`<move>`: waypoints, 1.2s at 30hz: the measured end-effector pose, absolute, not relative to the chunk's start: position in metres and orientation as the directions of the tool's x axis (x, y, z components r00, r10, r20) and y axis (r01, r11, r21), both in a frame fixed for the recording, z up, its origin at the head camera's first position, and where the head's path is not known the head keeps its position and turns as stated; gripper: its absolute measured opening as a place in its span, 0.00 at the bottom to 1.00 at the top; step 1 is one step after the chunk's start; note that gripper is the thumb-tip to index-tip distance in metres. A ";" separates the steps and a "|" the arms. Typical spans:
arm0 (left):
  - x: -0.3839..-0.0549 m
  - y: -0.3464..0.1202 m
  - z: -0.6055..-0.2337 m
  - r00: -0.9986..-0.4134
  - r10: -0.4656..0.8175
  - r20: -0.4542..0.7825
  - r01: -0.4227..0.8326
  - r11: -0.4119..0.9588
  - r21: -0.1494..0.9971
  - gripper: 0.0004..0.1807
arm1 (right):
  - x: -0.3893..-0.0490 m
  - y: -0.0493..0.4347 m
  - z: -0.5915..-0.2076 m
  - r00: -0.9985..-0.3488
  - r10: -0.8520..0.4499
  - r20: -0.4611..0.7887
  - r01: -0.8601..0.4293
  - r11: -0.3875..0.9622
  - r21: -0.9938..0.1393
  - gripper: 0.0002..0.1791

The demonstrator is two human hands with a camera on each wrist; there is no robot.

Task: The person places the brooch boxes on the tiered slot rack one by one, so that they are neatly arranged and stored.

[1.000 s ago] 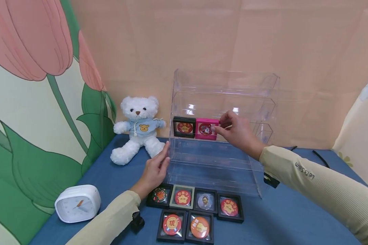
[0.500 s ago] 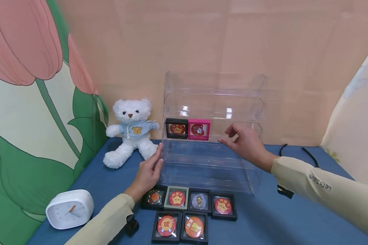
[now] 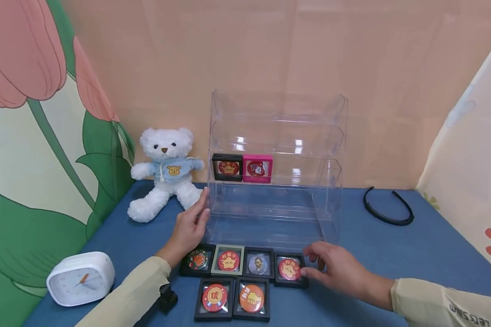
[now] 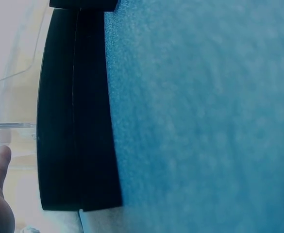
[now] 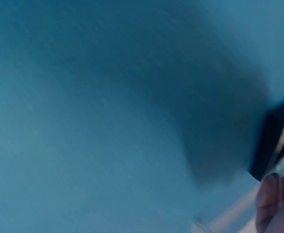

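Note:
My left hand (image 3: 187,232) rests against the left side of a clear acrylic tiered shelf (image 3: 276,200), fingers straight. At the right edge of a black square case with a red star badge (image 3: 289,269), my right hand (image 3: 338,272) has its fingers bent; in the right wrist view the fingers (image 5: 273,199) are by the case's corner. Whether they touch it I cannot tell. Other badge cases lie flat: a green-framed case (image 3: 228,260), a portrait case (image 3: 258,264) and several black ones. On a middle tier stand a black case (image 3: 227,168) and a pink case (image 3: 258,169), side by side.
A white teddy bear (image 3: 165,175) in a blue hoodie sits left of the shelf. The white clock (image 3: 81,279) stands at the front left of the blue table (image 3: 376,259). Back right lies a black headband (image 3: 388,220).
My right hand has let go of the pink case on the tier and come down to the rightmost case on the table. The left hand stays at the shelf's side. The head view has shifted.

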State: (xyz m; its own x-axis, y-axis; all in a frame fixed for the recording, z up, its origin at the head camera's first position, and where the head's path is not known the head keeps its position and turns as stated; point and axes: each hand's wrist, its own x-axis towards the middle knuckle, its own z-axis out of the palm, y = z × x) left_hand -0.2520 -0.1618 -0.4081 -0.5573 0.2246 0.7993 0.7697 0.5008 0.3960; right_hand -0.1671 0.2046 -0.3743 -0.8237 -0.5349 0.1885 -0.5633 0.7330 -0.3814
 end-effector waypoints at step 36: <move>-0.245 -0.162 -0.400 -0.655 0.244 0.715 0.687 0.587 0.429 0.31 | -0.164 0.230 -0.394 -0.880 -0.465 -0.096 -0.369 0.797 -0.478 0.34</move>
State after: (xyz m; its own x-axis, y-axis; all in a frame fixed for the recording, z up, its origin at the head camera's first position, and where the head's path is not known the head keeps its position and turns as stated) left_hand -0.2449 -0.1620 -0.4003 -0.6550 0.2437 0.7153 0.6867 0.5868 0.4290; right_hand -0.1645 0.2299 -0.3939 -0.8799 -0.4652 -0.0964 -0.3691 0.7972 -0.4778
